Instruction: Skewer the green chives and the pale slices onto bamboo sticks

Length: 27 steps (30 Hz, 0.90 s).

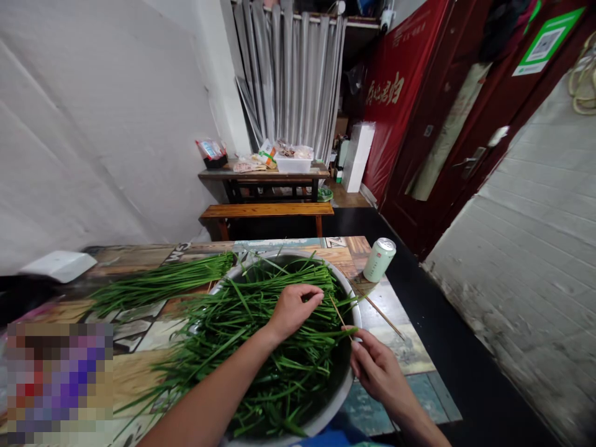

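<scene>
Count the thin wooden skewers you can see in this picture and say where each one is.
2. One thin wooden skewer is pinched in the right hand over the round metal basin of green chives. Another lies on the patterned table right of the basin. More may be hidden under the greens.

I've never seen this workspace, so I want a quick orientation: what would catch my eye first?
A big metal basin heaped with long green chives fills the table's middle. The left hand pinches leaves there, while the right hand holds a thin skewer at the rim. A green can stands beyond.
</scene>
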{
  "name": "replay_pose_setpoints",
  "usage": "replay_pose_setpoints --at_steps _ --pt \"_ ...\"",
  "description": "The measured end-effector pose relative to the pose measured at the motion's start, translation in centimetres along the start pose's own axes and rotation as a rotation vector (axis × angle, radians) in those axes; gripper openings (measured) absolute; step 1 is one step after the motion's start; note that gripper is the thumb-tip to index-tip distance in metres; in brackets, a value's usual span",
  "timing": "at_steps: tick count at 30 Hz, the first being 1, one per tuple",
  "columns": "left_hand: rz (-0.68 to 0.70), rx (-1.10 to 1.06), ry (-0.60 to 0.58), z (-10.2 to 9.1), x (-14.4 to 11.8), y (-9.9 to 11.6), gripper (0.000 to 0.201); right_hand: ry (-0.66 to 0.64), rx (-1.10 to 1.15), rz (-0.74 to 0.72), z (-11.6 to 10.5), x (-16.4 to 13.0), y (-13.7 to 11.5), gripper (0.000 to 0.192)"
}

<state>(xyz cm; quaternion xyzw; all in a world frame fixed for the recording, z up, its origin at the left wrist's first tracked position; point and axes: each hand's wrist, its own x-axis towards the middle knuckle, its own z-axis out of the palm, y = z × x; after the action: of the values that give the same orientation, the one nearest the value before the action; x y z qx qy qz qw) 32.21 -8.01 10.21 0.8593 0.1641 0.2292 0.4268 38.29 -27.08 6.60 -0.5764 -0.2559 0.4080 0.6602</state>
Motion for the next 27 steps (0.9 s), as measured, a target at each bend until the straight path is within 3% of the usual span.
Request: replay_pose_setpoints --at_steps 6,11,27 --pt "-0.111 -0.153 0.023 0.77 -0.10 0.76 0.018 0.006 -0.037 -0.020 -0.02 0.25 0.24 0.042" --pt "-0.138 -0.146 0.071 0.71 -0.06 0.98 0.019 0.013 -0.065 -0.034 -0.10 0.38 0.64 0.042" --pt "-0.170 -0.218 0.049 0.63 -0.24 1.00 0.018 0.012 -0.047 -0.047 -0.12 0.50 0.83 0.041"
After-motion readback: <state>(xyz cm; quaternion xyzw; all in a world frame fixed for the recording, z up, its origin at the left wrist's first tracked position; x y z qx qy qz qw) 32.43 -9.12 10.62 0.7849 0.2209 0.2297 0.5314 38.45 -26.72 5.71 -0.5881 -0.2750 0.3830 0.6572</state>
